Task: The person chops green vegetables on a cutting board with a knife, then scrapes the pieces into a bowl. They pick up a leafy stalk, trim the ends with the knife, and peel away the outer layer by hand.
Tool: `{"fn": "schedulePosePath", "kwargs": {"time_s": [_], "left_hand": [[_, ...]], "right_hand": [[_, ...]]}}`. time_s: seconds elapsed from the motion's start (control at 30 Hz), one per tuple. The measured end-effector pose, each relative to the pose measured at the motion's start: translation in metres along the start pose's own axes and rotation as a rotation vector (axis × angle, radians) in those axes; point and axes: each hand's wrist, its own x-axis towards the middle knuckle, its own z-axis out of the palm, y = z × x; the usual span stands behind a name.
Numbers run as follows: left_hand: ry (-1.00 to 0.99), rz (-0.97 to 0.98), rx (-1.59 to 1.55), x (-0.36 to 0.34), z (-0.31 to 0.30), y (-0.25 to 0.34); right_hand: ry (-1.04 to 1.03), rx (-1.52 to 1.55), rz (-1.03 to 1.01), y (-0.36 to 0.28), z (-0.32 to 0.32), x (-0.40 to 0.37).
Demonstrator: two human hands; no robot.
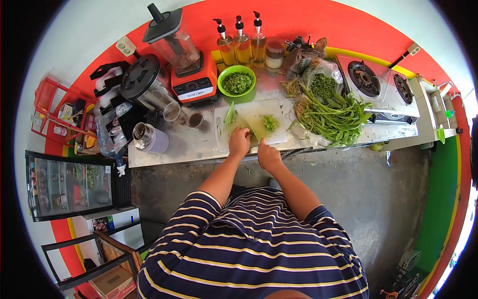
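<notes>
A white cutting board (279, 105) lies on the metal counter. My left hand (240, 142) is closed at the board's front edge, its fingers on a bit of greens that I cannot clearly make out. My right hand (269, 155) is wrapped round the handle of a knife (249, 123), whose blade points away from me over the board. Chopped greens (270, 123) lie to the right of the blade. Long green leaves (230, 114) rest on the board's left part. Behind the board stands a green bowl (251, 93) filled with chopped greens.
Leafy stalks (333, 117) are heaped at the right, before a gas stove (378, 89). A blender (191, 82), pump bottles (242, 47) and a jar (275, 54) stand at the back. Cups (194, 118) and a metal-topped container (158, 141) are on the left.
</notes>
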Motion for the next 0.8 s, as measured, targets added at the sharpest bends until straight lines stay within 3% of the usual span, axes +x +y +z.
{"fn": "schedulePosePath", "kwargs": {"time_s": [0.07, 0.2, 0.37, 0.5, 0.7, 0.8], "left_hand": [[0.141, 0.206, 0.182, -0.009, -0.003, 0.005], [0.103, 0.193, 0.194, -0.015, -0.001, 0.005], [0.140, 0.291, 0.106, -0.024, -0.003, -0.008], [0.164, 0.298, 0.067, -0.023, 0.003, -0.022], [0.177, 0.203, -0.011, -0.020, 0.002, -0.022], [0.161, 0.102, -0.058, -0.019, -0.005, -0.017]], "right_hand": [[-0.019, -0.008, -0.003, -0.003, -0.012, 0.006], [-0.084, -0.007, 0.014, -0.014, -0.027, -0.003], [-0.072, -0.076, -0.007, -0.012, 0.008, 0.001], [-0.108, -0.110, -0.053, -0.014, -0.007, 0.015], [-0.133, -0.038, 0.016, -0.013, -0.007, 0.006], [-0.087, -0.035, -0.056, -0.011, -0.009, 0.010]]}}
